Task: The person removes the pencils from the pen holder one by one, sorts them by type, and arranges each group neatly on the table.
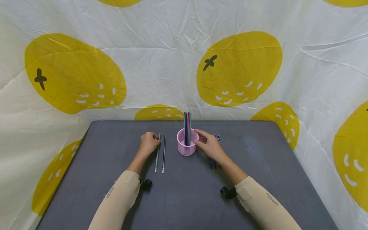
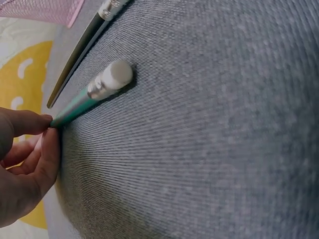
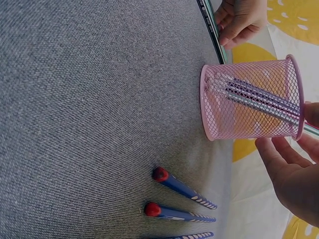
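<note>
A mesh cup (image 1: 187, 145) stands near the middle of the tabletop (image 1: 258, 179), toward its far edge, with several pencils (image 1: 187, 127) upright inside it. Two pencils (image 1: 160, 153) lie side by side on the tabletop just left of the cup; the left hand (image 1: 149, 143) touches the far end of the outer one. More pencils (image 1: 215, 150) lie right of the cup, partly under the right hand (image 1: 210, 144), which rests at the cup's rim.

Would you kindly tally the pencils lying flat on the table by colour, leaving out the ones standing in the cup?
Teal pencil: 1
Black pencil: 1
Blue pencils: 3, partly hidden under the right hand
Total: 5
</note>
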{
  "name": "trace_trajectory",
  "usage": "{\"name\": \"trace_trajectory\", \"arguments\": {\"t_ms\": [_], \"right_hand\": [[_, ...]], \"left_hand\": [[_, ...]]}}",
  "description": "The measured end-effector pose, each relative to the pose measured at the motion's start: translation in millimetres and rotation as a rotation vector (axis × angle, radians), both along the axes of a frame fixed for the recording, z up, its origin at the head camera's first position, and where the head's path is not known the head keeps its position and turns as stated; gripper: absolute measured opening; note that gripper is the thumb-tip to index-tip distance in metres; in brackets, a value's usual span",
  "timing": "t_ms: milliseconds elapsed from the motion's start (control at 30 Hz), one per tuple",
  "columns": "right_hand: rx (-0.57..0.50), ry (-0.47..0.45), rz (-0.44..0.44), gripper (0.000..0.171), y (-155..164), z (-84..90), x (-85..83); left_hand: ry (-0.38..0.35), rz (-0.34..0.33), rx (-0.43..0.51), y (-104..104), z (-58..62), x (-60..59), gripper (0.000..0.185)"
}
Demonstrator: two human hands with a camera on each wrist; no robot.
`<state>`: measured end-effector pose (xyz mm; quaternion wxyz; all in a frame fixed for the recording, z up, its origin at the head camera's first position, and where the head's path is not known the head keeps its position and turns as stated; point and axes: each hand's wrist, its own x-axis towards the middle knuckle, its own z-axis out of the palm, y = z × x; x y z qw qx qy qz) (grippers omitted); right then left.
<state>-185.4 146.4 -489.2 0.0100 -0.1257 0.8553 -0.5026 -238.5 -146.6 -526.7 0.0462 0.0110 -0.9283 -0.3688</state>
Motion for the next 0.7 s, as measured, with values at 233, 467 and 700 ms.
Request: {"name": "trace_trajectory", "arguments": {"t_ms": [233,467,700], "right_hand": [[-0.008,-0.006,-0.005,0.052,-0.5,-1.4,-1.0],[-0.022,-0.001,-0.005,0.052,-0.2,-2.3,-1.2],[-0.022,-0.007,-0.003,0.052,0.0,-0.5,-0.3]], "left_hand": [[-0.008,-0.004,0.000,-0.8,-0.5,0.4,0.012],[-0.011,-0.012,0.005,-0.1,0.6,2.1,0.015],[-0.024,-0.010,0.024,-0.6,0.7,1.3,0.018]]}}
